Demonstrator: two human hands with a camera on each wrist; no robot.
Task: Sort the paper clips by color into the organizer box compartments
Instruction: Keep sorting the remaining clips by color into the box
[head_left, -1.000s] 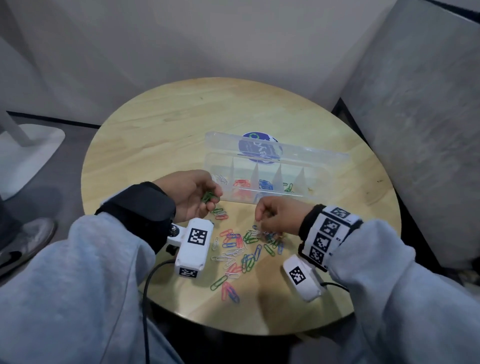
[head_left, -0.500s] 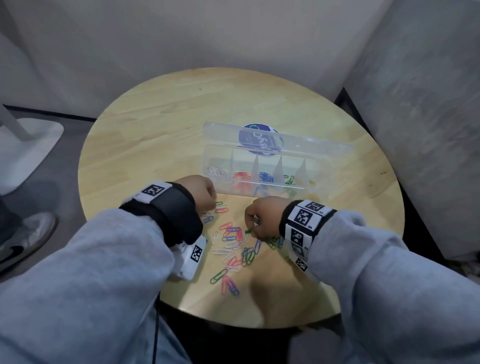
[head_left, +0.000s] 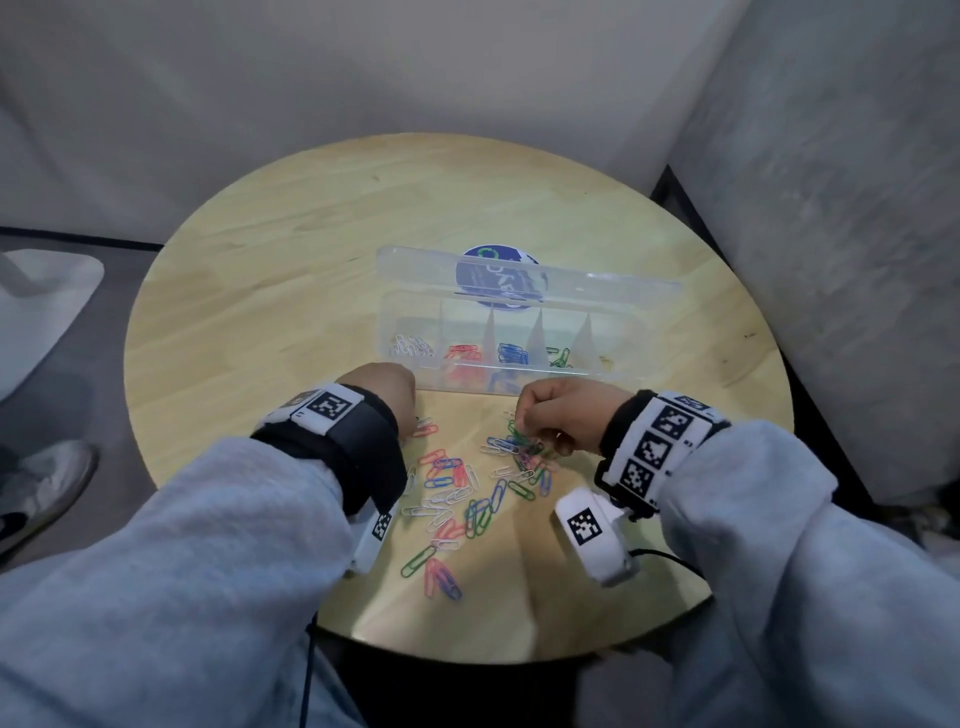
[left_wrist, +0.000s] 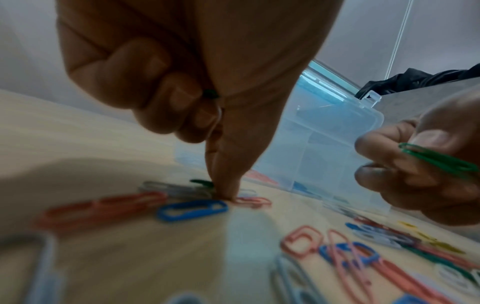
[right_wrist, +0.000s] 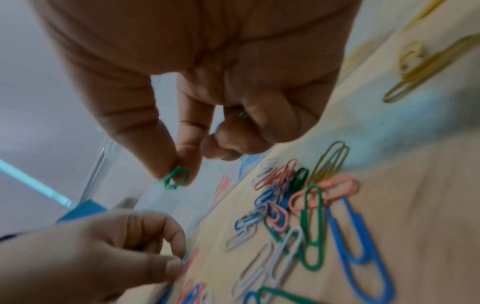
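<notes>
Green paper clip (right_wrist: 176, 178) pinched between thumb and forefinger of the right hand (head_left: 563, 415), held just above the table (head_left: 291, 291) near the front wall of the clear organizer box (head_left: 519, 332), lid open. A bit of green also shows tucked under that hand's curled fingers (right_wrist: 272, 123). Left hand (head_left: 387, 389), at front-left corner of the box, has its fingertips down on the wood among loose clips, touching a green clip (left_wrist: 201, 183); other fingers curled in w/ more green showing at the palm (left_wrist: 210, 94). Box compartments, L to R: white clips (head_left: 413, 345), red clips (head_left: 465, 352), blue clips (head_left: 511, 353), green clips (head_left: 560, 357); the far-right section's contents can't be told. Pile of mixed clips (head_left: 467, 488), red, blue, green, white, pink, lies scattered btwn the two wrists, w/ yellow clips (right_wrist: 420, 67) off beside the right hand. Grey sleeves, tagged wrist bands (head_left: 657, 447) and white wrist cams (head_left: 592, 535) on both arms.
</notes>
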